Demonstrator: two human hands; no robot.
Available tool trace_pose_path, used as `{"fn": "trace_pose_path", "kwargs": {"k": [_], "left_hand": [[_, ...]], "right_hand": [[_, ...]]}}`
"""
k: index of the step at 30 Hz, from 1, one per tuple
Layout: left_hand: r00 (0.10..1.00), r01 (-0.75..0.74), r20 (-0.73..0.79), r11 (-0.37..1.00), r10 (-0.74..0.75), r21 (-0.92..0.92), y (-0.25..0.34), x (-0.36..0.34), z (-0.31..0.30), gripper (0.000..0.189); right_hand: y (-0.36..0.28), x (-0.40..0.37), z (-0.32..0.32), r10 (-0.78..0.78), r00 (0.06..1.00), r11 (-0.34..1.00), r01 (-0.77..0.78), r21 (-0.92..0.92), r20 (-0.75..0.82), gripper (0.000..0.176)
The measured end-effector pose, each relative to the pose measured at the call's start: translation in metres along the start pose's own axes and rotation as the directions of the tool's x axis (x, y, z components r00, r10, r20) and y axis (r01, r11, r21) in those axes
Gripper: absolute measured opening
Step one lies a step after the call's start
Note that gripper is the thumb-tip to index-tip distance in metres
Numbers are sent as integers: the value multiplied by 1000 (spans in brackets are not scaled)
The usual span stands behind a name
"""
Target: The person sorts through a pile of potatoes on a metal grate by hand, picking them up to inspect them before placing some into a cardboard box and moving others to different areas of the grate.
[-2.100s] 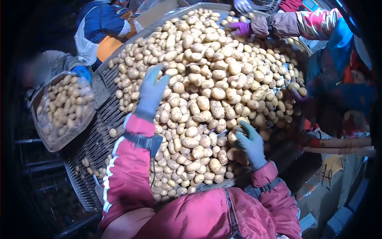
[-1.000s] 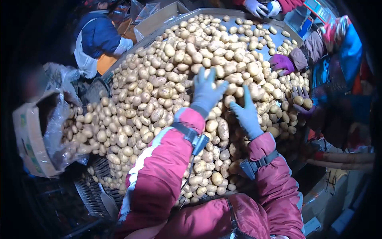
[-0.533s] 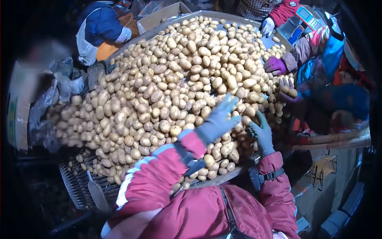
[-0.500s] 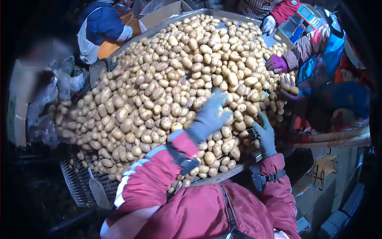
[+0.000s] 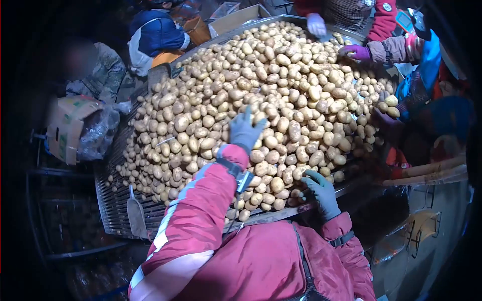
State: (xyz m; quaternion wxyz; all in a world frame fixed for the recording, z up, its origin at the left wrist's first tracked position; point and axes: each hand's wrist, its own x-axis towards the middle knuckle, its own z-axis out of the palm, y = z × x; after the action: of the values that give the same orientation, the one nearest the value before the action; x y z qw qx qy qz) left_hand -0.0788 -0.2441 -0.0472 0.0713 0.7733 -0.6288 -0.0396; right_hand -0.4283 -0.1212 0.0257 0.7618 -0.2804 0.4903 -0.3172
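Note:
A big heap of potatoes covers the slatted metal table in front of me. My left hand, in a grey-blue glove, rests on the middle of the heap with its fingers spread over the potatoes. Nearer the table's front edge, my right hand wears a similar glove. Its fingers reach out over potatoes at the lower right of the heap, thumb apart; nothing is visibly held, though some fingertips are partly hidden. Both pink sleeves carry a dark band at the wrist.
A metal scoop lies at the table's left front corner. Across the heap are other people's hands: a purple glove, a light glove, and one beside potatoes at right. A cardboard box with plastic stands left.
My view has shifted, showing more of the left side. My left hand has moved left across the heap, fingers now spread. My right hand has come closer to the front edge.

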Motion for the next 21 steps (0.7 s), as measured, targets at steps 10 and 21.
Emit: {"fn": "trace_pose_path", "kwargs": {"k": [10, 21], "left_hand": [[965, -229, -64, 701, 253, -675, 119, -97, -83, 81], [969, 186, -114, 953, -218, -239, 7, -185, -55, 82]], "right_hand": [[41, 19, 56, 171, 725, 763, 331, -555, 667, 43], [53, 20, 79, -90, 471, 566, 749, -344, 878, 48]]}}
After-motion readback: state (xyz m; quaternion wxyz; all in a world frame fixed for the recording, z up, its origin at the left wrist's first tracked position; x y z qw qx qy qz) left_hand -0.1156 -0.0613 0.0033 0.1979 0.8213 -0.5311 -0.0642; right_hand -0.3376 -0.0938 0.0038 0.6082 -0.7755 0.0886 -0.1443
